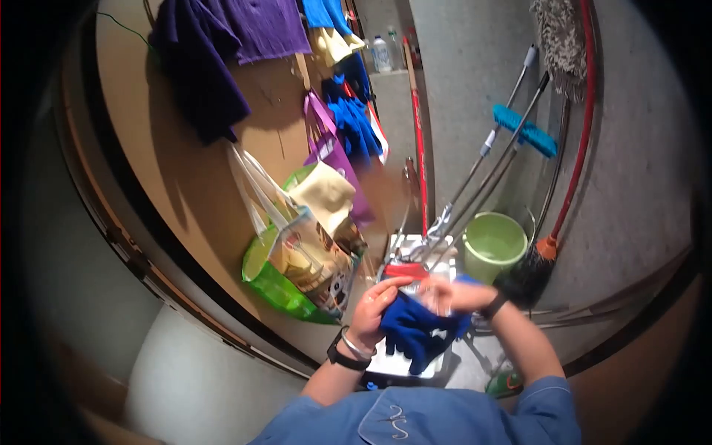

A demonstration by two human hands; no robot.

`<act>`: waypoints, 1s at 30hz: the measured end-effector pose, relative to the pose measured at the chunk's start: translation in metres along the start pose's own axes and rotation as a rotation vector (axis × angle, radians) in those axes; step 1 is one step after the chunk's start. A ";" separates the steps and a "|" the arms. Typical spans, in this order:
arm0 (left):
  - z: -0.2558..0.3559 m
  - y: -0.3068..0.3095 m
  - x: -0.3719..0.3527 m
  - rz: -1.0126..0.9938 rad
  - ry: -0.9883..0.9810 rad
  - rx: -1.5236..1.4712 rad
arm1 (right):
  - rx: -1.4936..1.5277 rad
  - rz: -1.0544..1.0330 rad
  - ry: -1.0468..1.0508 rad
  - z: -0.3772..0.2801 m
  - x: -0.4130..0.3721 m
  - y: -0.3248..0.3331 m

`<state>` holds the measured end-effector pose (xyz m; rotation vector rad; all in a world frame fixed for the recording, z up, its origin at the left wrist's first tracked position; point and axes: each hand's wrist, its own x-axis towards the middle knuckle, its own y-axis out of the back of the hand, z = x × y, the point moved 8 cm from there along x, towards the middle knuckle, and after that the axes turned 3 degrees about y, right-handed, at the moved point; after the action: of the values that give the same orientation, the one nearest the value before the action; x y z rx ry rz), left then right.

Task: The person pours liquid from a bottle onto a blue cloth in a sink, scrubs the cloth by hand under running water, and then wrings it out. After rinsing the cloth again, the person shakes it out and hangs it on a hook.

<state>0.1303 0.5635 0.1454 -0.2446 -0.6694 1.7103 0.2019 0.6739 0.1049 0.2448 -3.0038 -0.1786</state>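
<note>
A dark blue cloth glove (419, 334) hangs in front of my body, its finger-shaped ends dangling down. My left hand (373, 305) is closed on the glove's upper left edge, thumb on top. At the glove's upper right is my right hand (450, 295), its fingers curled and smeared by motion, so their grip on the cloth is not clear. More blue fabric shows behind the right wrist. Just beyond my hands lies a red object (406, 271) on a white surface, partly covered by them.
On the left, a brown panel holds a purple garment (271, 30), a purple bag (341, 167) and a green printed bag (285, 289). A green bucket (495, 241) stands ahead, beside long-handled brushes and a mop (560, 48) against the grey wall. Bottles (381, 54) stand on a back shelf.
</note>
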 end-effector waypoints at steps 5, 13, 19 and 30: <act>0.008 0.007 -0.024 0.154 -0.088 0.041 | 0.106 -0.344 -0.239 0.103 -0.015 -0.069; 0.044 0.012 -0.114 0.082 -0.331 -0.002 | 0.089 -0.067 -0.151 0.191 -0.031 -0.076; 0.020 0.029 -0.118 0.373 0.003 1.875 | -0.312 0.145 0.112 -0.001 0.001 -0.034; -0.028 0.009 -0.079 0.191 -0.018 0.956 | -0.746 -0.180 0.000 -0.045 0.003 -0.043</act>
<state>0.1579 0.4958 0.1024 0.3915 0.2120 2.0248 0.2112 0.6268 0.1437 0.4189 -2.6672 -1.2601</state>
